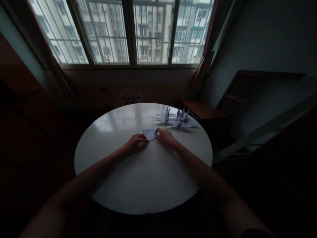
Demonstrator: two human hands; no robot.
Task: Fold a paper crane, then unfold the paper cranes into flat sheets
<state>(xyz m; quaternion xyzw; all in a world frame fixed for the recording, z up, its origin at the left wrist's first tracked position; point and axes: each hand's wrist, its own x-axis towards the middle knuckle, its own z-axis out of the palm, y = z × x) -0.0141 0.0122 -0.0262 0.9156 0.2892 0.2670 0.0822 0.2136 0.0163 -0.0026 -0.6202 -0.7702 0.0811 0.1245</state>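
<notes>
A small pale blue piece of folded paper [150, 134] lies flat on the round white table [138, 178]. My left hand [135, 143] rests on the paper's left edge with its fingers curled down on it. On the paper's right corner, my right hand [165, 136] pinches or presses with its fingertips. Both forearms reach in from the bottom of the view. Beyond my right hand stand folded paper cranes [177, 118] in the same pale blue, grouped near the table's far right rim.
A barred window [133, 31] spans the back wall, with curtains at both sides. A wooden desk or bench [201, 109] stands right of the table, with a wooden frame [244, 91] leaning behind it. The room around is dark.
</notes>
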